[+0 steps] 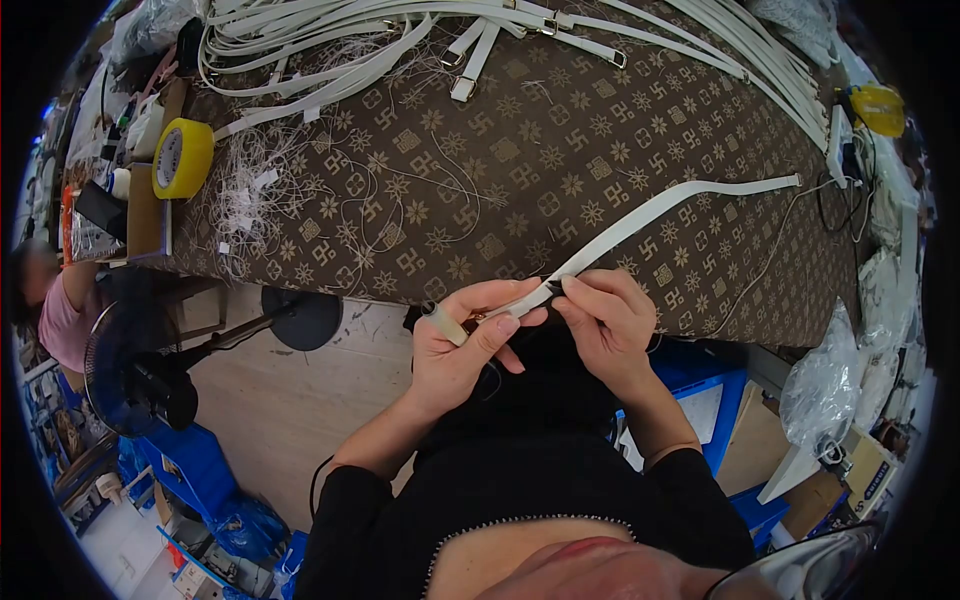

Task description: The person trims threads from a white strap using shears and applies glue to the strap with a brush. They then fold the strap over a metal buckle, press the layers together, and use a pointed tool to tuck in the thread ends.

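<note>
A white belt (640, 222) runs from my hands up and right across the brown patterned cloth, its free end lying at the right. My left hand (465, 330) is closed around the belt's near part, with a pale cylindrical handle (443, 324) also held in it. Beside it my right hand (608, 318) pinches the belt at a small black piece (554, 286); the fingertips partly hide that piece. Both hands are close together over the table's front edge.
More white belts with buckles (490, 45) lie along the table's back. Thread scraps (245, 195) and a yellow tape roll (183, 158) are at the left. A black fan (140, 365) stands below them, near another person's arm (78, 290). A plastic bag (825, 385) hangs right.
</note>
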### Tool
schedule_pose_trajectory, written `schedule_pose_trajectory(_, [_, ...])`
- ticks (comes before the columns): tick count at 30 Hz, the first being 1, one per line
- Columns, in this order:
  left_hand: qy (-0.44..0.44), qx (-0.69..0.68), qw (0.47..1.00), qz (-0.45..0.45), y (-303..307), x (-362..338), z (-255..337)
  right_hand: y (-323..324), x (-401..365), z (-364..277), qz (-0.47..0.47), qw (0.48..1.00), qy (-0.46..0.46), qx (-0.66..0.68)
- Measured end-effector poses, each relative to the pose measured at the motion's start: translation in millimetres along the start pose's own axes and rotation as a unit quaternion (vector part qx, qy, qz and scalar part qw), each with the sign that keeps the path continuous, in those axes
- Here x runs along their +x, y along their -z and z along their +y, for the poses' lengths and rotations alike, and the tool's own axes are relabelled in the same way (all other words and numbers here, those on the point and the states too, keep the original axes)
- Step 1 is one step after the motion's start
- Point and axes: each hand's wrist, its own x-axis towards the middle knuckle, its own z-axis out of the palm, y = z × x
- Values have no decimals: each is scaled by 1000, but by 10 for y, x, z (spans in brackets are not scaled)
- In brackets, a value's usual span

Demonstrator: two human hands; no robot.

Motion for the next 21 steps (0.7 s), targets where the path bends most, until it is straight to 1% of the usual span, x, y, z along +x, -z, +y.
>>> schedule_pose_trajectory(8, [8,-2,1000,7,8,2,-22,-9,-23,17,-5,1000,0,-19])
schedule_pose_trajectory(10, [8,-1,1000,8,13,4,-20,-38,-63,59,24,996,-51,71])
schedule_pose_trajectory(11, [10,-5,1000,8,18,5,-15,-40,-80,84,24,996,-50,71])
schedule_pose_trajectory(13, [11,-9,1000,9,25,6,-10,-10,-107,137,93,973,-126,171])
schedule_pose_trajectory(14, [12,-14,1000,13,27,7,-10,15,-98,136,96,967,-158,174])
schedule_pose_trajectory(15, [14,-18,1000,16,28,7,-9,33,-64,100,95,967,-158,174])
schedule_pose_trajectory(17, [12,-9,1000,13,23,15,-3,95,45,-32,17,969,-172,177])
schedule_pose_trajectory(18, [11,-1,1000,11,20,20,-2,126,81,-125,-27,973,-196,119])
schedule_pose_trajectory(19, [11,-1,1000,10,30,19,-15,99,111,-142,-27,973,-196,119])
schedule_pose_trajectory(21, [-1,1,1000,-26,66,14,-49,36,175,-136,-74,986,-134,72])
